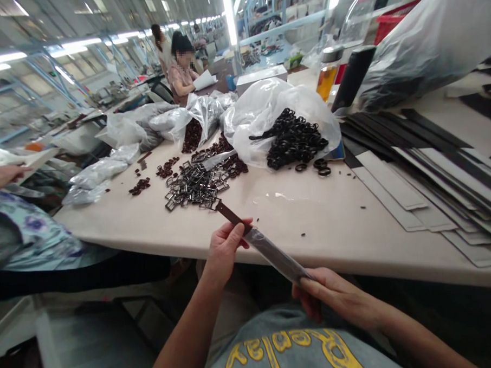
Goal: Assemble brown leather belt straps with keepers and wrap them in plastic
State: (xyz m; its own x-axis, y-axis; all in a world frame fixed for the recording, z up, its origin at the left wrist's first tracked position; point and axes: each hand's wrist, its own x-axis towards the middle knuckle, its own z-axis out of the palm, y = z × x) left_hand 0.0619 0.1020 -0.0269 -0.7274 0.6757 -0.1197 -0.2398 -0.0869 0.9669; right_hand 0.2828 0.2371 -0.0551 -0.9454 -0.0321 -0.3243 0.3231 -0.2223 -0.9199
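A dark brown belt strap (pixel 231 215) slants down to the right in front of me, most of it inside a clear plastic sleeve (pixel 273 253). My left hand (pixel 226 244) pinches it between thumb and fingers, close to where the bare end comes out of the sleeve. Lower down, my right hand (pixel 325 289) is closed around the sleeved part near my body. The bare tip reaches to the edge of a pile of metal buckles (pixel 192 185) on the table. Whatever lies under my right fingers is hidden.
Black loops (pixel 294 138) spill from a clear plastic bag (pixel 250 113). Brown loops (pixel 140 186) lie farther left. Black and white strips (pixel 392 191) are stacked on the right, below a bottle (pixel 329 74). Another person's arm (pixel 3 177) shows at the left edge.
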